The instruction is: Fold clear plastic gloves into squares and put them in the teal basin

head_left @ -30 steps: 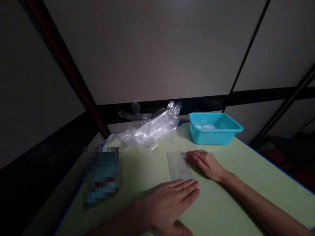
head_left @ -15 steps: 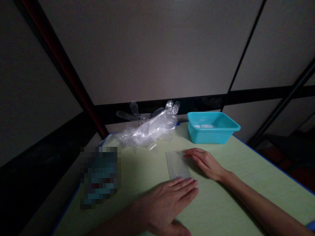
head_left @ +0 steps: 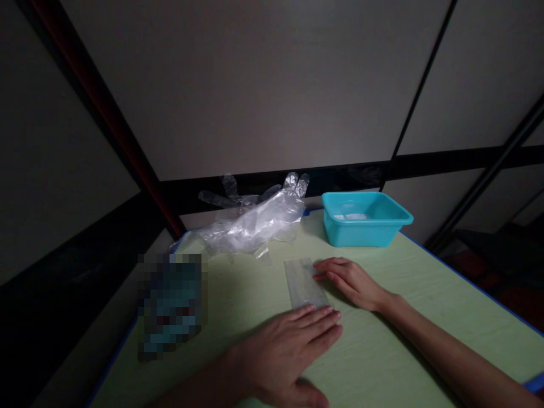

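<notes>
A flat rectangle of translucent plastic film [head_left: 306,285] lies on the table in front of me. It looks folded, but whether it is a glove cannot be made out. My left hand [head_left: 293,345] rests palm down across its near end, fingers stretched out and thumb apart. At the far right edge of the film, my right hand [head_left: 351,281] touches it with its fingertips, the fingers extended and slightly bent. Behind the film lies a loose heap of clear disposable plastic gloves [head_left: 250,226], some of their fingers sticking up against the wall.
A turquoise plastic basin [head_left: 361,232] stands at the back right with something whitish inside. To the left sits a pixelated package [head_left: 172,309]. The pale green table [head_left: 408,351] has a blue edge and meets a panelled wall [head_left: 272,90].
The view has shifted very slightly. My right fingertips have moved a little along the film's right edge, while my left hand stays flat on the near end.
</notes>
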Available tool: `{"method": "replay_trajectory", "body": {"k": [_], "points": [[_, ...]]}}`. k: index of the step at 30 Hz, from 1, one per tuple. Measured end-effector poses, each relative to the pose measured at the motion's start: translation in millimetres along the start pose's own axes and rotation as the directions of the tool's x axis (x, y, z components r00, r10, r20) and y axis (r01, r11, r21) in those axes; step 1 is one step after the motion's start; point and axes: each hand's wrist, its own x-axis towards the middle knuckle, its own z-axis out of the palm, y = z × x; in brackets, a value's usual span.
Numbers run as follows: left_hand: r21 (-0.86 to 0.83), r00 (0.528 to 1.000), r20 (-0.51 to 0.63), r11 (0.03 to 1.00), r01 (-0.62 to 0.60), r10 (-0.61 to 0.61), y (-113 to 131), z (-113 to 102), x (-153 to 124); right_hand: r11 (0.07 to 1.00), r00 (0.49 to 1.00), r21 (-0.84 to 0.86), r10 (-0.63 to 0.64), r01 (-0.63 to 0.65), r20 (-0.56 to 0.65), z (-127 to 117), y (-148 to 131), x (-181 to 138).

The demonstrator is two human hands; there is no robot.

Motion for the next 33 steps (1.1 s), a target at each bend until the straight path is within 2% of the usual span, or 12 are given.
{"method": "replay_trajectory", "body": {"k": [9,15,17,20,22,24,26,28,30,33], "points": [[-0.032,1.000,0.007,0.999,0.006,-0.006,2.5,-2.6,-0.2,1.000,1.000,-0.010,0.000,0.001,0.004,-1.6,-2.4,0.6],[-0.030,0.996,-0.001,0.995,-0.091,0.091,3.5,-5.0,1.0,1.000,1.000,-0.016,-0.008,0.008,0.015,-2.8,-2.4,1.0],[0.005,0.994,-0.035,0.995,-0.101,0.101,2.9,-4.3,1.5,1.000,1.000,-0.029,0.001,-0.001,0.012,-3.3,-1.1,0.5],[0.077,0.987,-0.161,0.997,0.017,-0.005,0.0,-1.7,2.6,0.999,1.000,-0.040,0.027,-0.028,-0.013,-4.0,1.7,-0.6],[0.075,0.948,-0.301,0.988,0.136,-0.108,-3.5,0.5,3.9,0.999,0.998,-0.022,0.049,-0.050,-0.043,-4.7,3.4,-1.1],[0.026,0.871,-0.453,0.974,0.226,-0.190,-7.9,2.6,5.6,0.999,0.997,0.011,0.042,-0.042,-0.071,-6.3,3.9,-1.4],[-0.032,0.789,-0.565,0.962,0.270,-0.241,-12.5,4.6,7.5,0.999,0.997,0.030,-0.011,0.013,-0.070,-9.9,2.1,-1.8],[-0.065,0.742,-0.620,0.959,0.277,-0.256,-16.0,6.7,9.0,0.997,0.997,0.024,-0.075,0.076,-0.028,-15.8,-3.0,-2.8],[-0.056,0.732,-0.636,0.961,0.270,-0.243,-17.6,8.6,9.9,0.992,0.990,-0.008,-0.126,0.127,0.070,-22.6,-11.5,-4.6],[0.018,0.755,-0.627,0.965,0.260,-0.192,-17.0,10.2,10.2,0.969,0.949,-0.104,-0.192,0.224,0.249,-30.1,-27.0,-7.5]]}}
